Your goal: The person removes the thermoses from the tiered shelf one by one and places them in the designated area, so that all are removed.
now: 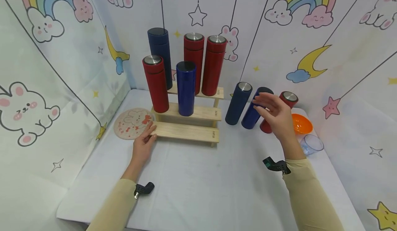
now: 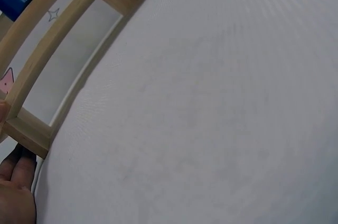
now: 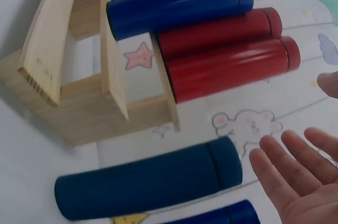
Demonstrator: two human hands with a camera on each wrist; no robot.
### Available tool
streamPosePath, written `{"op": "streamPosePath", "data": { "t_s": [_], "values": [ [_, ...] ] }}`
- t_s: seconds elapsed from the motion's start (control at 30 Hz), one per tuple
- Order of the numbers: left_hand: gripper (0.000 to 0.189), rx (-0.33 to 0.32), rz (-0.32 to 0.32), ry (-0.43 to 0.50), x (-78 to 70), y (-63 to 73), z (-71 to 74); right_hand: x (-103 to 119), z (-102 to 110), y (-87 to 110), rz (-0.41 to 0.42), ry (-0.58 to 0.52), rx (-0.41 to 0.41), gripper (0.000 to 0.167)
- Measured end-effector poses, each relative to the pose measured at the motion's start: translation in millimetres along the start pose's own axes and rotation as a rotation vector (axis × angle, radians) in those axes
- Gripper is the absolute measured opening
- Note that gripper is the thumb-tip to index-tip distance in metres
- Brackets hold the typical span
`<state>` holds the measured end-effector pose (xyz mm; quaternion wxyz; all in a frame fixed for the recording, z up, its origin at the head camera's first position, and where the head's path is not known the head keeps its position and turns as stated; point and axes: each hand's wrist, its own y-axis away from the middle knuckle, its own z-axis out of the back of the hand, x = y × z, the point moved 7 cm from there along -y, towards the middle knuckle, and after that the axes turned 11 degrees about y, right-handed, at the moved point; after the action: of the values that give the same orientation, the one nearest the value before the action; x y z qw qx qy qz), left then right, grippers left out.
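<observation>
My left hand (image 1: 143,144) grips the left end of a three-step wooden display rack (image 1: 186,131), its fingers at the lowest step. In the left wrist view, part of that hand (image 2: 18,192) shows by the rack's leg. On the middle step stand a red thermos (image 1: 156,86) and a blue thermos (image 1: 186,89). The top step bears a dark navy thermos (image 1: 159,48) and two red thermoses (image 1: 214,65). My right hand (image 1: 276,115) is raised, fingers spread and holding nothing, in front of another blue thermos (image 1: 250,115) and a red thermos (image 1: 266,126).
A dark teal thermos (image 1: 238,103) stands right of the rack. An orange bowl (image 1: 302,124) and a clear glass (image 1: 311,144) sit at the right edge. A round bunny mat (image 1: 128,124) lies left of the rack. White cloth (image 1: 198,189) covers the table.
</observation>
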<state>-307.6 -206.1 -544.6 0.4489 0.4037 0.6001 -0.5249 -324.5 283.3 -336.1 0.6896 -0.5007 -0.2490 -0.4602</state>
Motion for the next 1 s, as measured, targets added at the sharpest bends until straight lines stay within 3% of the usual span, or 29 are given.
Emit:
{"op": "streamPosePath", "data": {
  "t_s": [0.43,1.0],
  "values": [
    [0.042,-0.008,0.024,-0.037,1.2,-2.3,0.6,18.4,-46.9,-20.7,0.087,0.037,0.060,0.049],
    [0.043,-0.008,0.035,-0.059,5.0,-0.2,2.1,31.4,-105.8,-34.0,0.131,-0.035,0.132,0.053]
  ]
}}
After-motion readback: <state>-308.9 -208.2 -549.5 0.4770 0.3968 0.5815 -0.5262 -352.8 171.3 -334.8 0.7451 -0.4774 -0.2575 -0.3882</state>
